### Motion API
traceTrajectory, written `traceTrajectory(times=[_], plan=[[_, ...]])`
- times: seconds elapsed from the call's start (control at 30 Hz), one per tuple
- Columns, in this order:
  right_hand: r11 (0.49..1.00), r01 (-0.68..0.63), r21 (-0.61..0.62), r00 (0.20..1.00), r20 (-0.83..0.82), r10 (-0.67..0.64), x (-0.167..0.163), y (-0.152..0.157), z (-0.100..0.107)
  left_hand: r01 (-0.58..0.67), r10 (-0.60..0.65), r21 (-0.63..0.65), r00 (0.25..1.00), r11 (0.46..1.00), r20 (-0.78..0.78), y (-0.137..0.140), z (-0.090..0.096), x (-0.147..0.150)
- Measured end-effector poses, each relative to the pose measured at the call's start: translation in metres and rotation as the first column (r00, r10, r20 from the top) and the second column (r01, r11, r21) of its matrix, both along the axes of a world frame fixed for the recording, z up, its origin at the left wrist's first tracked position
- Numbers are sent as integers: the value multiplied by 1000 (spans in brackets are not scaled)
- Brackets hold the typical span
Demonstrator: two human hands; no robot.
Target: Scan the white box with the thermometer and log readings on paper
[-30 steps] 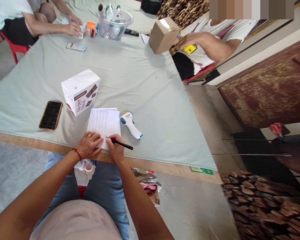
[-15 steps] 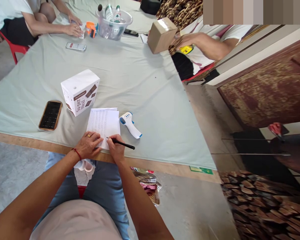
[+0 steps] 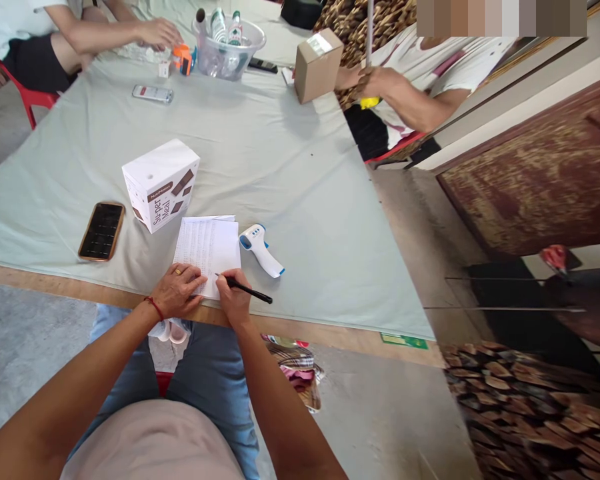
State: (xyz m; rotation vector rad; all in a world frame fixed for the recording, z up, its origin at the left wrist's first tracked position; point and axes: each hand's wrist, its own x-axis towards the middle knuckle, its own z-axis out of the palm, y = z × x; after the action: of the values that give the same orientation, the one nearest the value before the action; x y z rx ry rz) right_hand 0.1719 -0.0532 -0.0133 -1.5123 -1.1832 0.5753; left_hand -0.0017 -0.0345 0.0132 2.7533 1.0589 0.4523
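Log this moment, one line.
left hand: on paper | right hand: holding black pen | thermometer: right of paper | white box: left of thermometer

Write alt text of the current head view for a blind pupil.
A person's right hand holds a pen to paper on which their left hand rests. A thermometer lies right of the paper, a white box and dark phone left; farther off, one co-worker sits left and another right.

Paper (image 3: 225,243) lying on the desk (image 3: 330,233), box (image 3: 165,187) standing at its eleven o'clock, phone (image 3: 101,231) lying at nine, thermometer (image 3: 264,255) resting at three, tub (image 3: 220,65) sitting at twelve
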Motion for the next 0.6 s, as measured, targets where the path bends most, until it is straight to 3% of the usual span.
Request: traceTrajectory(times=[0.1, 0.23, 0.33, 0.4, 0.5, 0.53, 0.6], plan=[[999, 3, 34, 1000, 15, -4, 4, -1, 2, 5, -4, -8, 1000, 1000, 25, 1, 0, 0], [987, -157, 31, 966, 215, 147, 20, 2, 2, 30, -24, -59, 994, 998, 104, 1, 1, -2], [959, -283, -30, 846, 464, 264, 37, 10, -2, 30, 0, -128, 973, 991, 231, 1, 1, -6], [952, -295, -78, 751, 597, 281, 47, 14, -5, -33, 89, -166, 936, 986, 342, 4, 1, -10], [967, -227, -113, 655, 717, 237, 55, 16, -9, -278, 341, -197, 787, 940, 514, 20, 0, -21], [973, -199, -117, 638, 738, 219, 57, 16, -9, -392, 440, -211, 699, 895, 564, 28, -1, -26], [983, -145, -111, 630, 756, 178, 61, 15, -6, -594, 607, -277, 475, 755, 637, 51, -2, -37]])
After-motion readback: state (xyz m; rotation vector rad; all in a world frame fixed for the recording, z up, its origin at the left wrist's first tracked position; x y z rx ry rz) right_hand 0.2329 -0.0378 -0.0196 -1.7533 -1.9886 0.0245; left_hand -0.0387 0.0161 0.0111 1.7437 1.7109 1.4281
